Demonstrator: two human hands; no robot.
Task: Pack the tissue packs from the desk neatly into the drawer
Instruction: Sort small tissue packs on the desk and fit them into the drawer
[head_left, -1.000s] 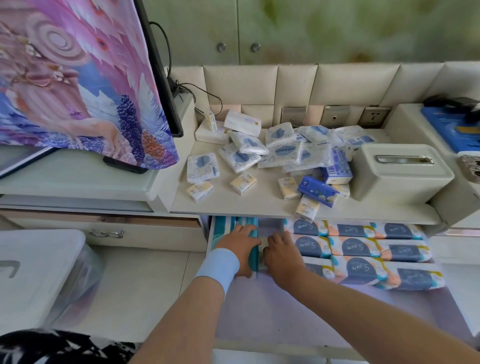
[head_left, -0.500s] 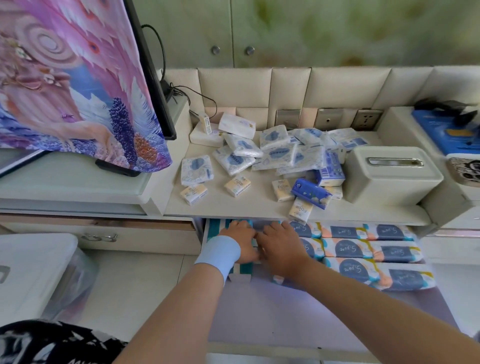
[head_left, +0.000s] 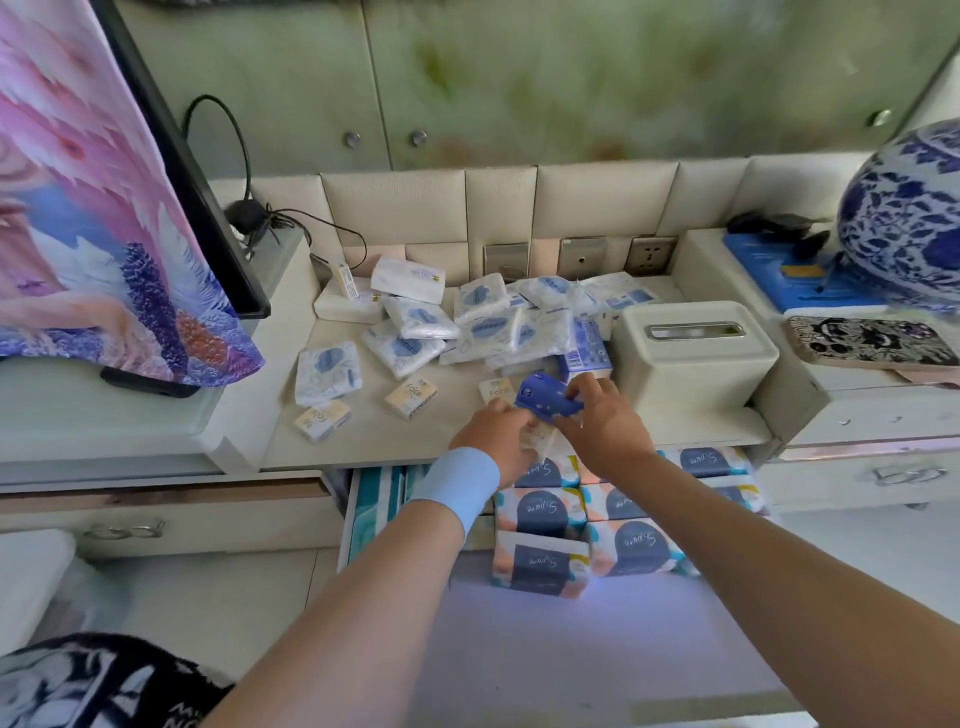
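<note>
Both hands are up at the front edge of the desk (head_left: 415, 441) right now. The right hand (head_left: 605, 423) has its fingers pinched on a dark blue tissue pack (head_left: 545, 397), which sticks out at about 10 o'clock from the fingertips. The left hand (head_left: 493, 434), with a light blue wristband (head_left: 457, 483), is curled over a small cream pack right at the desk edge; its fingers look closed on it but the blur makes it hard to be sure.

Readable stuff: the little cream packs (head_left: 410, 397) say "Face", and the big packs in the open drawer (head_left: 571, 649) have a dark oval with script that looks like "S.pure".

The main heap of white-and-blue tissue packs (head_left: 483, 322) sits at 12 o'clock from the hands, well back on the desk. A cream tissue box (head_left: 696, 364) stands at 2 o'clock, just beside the right hand. A teal striped pack (head_left: 374, 514) sits in the drawer's left end, at 8 o'clock. A blue-and-white vase (head_left: 909, 213) is far out at 2 o'clock.
</note>
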